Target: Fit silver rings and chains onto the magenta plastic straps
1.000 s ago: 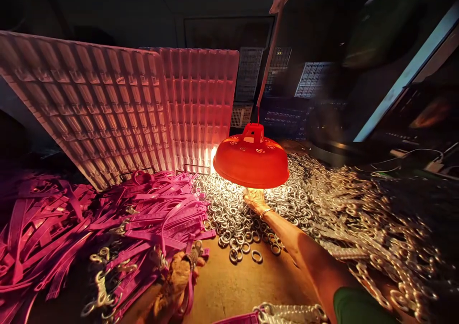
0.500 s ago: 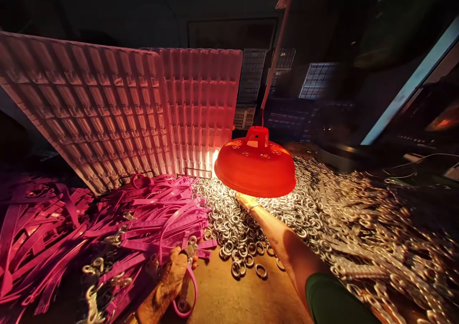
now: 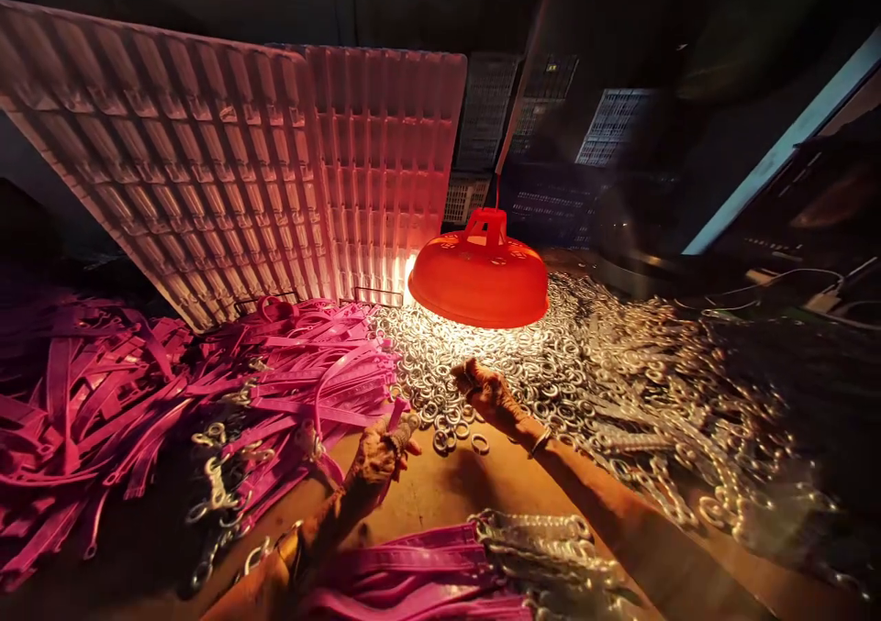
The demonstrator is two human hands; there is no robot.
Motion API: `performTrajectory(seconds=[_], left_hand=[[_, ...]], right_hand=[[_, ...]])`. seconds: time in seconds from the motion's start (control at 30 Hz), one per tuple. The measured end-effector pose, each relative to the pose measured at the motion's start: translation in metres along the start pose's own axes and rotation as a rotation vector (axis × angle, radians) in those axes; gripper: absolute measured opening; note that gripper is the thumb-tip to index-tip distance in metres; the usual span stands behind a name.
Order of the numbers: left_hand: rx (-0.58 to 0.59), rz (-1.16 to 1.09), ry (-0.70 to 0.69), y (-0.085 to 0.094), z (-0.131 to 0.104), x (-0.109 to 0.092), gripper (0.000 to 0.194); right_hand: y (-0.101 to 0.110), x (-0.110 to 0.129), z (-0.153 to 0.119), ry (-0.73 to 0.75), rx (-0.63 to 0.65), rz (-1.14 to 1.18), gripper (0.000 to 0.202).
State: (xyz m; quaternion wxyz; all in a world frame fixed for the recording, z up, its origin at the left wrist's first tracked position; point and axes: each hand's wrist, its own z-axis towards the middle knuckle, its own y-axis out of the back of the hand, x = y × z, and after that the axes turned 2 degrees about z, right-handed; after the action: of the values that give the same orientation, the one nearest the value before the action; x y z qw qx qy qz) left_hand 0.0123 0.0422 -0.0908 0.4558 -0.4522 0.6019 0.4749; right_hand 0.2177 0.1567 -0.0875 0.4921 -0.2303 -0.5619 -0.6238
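Note:
In the head view, my left hand is closed on a pink strap, whose end sticks up above the fingers. My right hand hovers at the near side of a pile of metal rings, with its fingers curled together; what they hold, if anything, is too small to tell. Several loose rings lie on the wooden tabletop between my hands. A heap of pink straps lies beyond and left of my left hand. Nearest me are more pink straps with metal chains.
A red lamp hangs low over the rings. Two ribbed panels stand behind the pink straps. A pile of chains spreads to the right. More metal links lie at the left, and crates stand in the dark background.
My right hand has come back toward me from beneath the lamp. My left hand has shifted right and up in the view. The view has tilted down, showing the nearest straps and chains.

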Motion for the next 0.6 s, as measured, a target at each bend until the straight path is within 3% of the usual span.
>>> performTrajectory(seconds=[0.07,0.3,0.47,0.6], left_hand=[[-0.018,-0.180,0.044,-0.004,0.000,-0.009,0.049],[0.016,-0.316,0.186,-0.007,0.001,-0.013,0.042],[0.045,-0.422,0.105,-0.002,-0.004,-0.013,0.040],[0.117,-0.322,0.001,-0.004,-0.006,-0.009,0.043]], right_hand=[[-0.004,0.011,-0.019,-0.001,0.032,0.052,0.033],[-0.014,0.042,-0.050,-0.137,0.246,0.299,0.038],[-0.027,0.036,-0.053,-0.345,0.304,0.880,0.036],[-0.040,0.031,-0.056,-0.411,0.350,1.050,0.030]])
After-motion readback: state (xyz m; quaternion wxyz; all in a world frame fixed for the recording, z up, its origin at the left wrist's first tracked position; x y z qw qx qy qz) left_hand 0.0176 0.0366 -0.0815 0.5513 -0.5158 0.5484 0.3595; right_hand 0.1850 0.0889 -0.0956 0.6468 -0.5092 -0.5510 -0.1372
